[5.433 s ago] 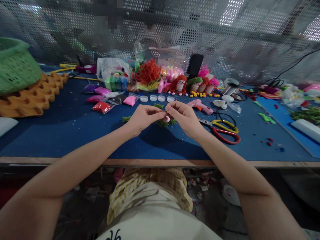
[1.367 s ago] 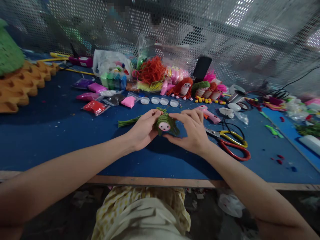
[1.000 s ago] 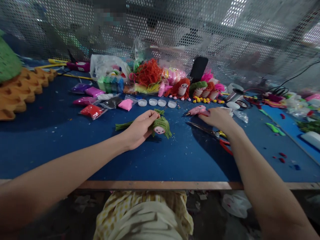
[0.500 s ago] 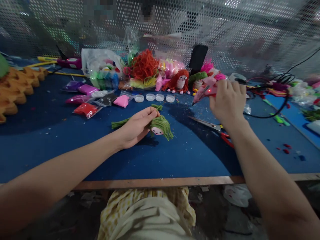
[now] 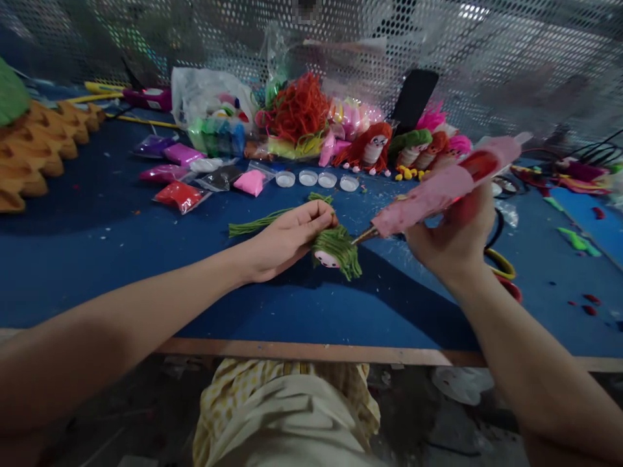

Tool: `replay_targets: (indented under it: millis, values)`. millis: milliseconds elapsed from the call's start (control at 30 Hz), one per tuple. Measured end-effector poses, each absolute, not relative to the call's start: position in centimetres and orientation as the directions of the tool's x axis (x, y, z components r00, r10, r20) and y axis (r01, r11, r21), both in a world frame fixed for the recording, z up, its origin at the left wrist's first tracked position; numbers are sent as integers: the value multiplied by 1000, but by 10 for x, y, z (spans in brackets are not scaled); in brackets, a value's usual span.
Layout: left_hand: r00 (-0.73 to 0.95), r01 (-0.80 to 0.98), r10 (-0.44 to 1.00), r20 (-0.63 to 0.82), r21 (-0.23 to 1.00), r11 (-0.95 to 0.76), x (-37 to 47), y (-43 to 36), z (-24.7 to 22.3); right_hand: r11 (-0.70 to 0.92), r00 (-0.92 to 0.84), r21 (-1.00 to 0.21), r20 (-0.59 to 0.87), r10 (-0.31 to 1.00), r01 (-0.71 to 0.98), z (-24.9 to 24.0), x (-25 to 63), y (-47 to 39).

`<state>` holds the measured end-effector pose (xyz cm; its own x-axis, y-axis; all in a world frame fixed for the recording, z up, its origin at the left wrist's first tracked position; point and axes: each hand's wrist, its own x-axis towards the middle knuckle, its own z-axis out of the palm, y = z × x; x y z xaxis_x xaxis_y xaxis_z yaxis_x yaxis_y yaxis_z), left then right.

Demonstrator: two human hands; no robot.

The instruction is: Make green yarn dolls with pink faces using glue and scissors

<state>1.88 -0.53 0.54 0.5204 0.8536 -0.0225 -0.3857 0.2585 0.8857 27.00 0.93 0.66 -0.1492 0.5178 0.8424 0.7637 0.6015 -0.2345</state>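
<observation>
A small doll head with green yarn hair (image 5: 337, 250) and a pale face is pinched in my left hand (image 5: 289, 241), above the blue table. Green yarn strands (image 5: 257, 224) stick out behind that hand. My right hand (image 5: 455, 237) is wrapped round a pink glue gun (image 5: 428, 194), whose metal tip points down-left and is at the right side of the green hair. Whether the tip touches the hair cannot be told. The scissors are mostly hidden behind my right hand, with their red and yellow handles (image 5: 509, 285) showing beside the wrist.
Small clear dishes (image 5: 327, 179) stand in a row behind my left hand. Colored clay packets (image 5: 180, 195) lie at the back left, near an orange egg tray (image 5: 41, 149). Yarn dolls (image 5: 374, 146) and red yarn (image 5: 302, 107) are at the back. A wooden edge (image 5: 311, 351) borders the front.
The glue gun has swung left and down, so its tip is now by the green hair. My left hand and the doll head appear further right as the view shifted.
</observation>
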Motion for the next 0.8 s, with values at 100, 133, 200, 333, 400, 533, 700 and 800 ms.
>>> replay_targets:
  millis: [100, 133, 200, 333, 400, 533, 700, 800]
  values:
    - [534, -398, 846, -8, 880, 260, 19, -6, 6, 556, -157, -200, 835, 528, 807, 11, 268, 5]
    - [535, -398, 845, -6, 880, 259, 19, -6, 6, 544, -153, -199, 832, 533, 815, 11, 267, 5]
    - [536, -394, 844, -5, 883, 256, 19, -7, 6, 538, -151, -189, 837, 526, 822, 12, 267, 5]
    - [528, -379, 849, 0, 895, 235, 19, -8, 6, 560, -186, -136, 858, 479, 817, 12, 266, 6]
    - [529, -378, 848, 6, 897, 230, 19, -8, 6, 546, -187, -137, 848, 497, 826, 12, 266, 6]
    - [543, -375, 840, 15, 899, 227, 18, -8, 6, 500, -161, -169, 819, 551, 849, 11, 267, 7]
    - [533, -350, 846, 9, 913, 210, 17, -7, 6, 554, -188, -155, 837, 513, 818, 8, 271, 10]
    - [538, -341, 843, 19, 919, 198, 16, -7, 6, 585, -216, -140, 841, 495, 799, 9, 272, 10]
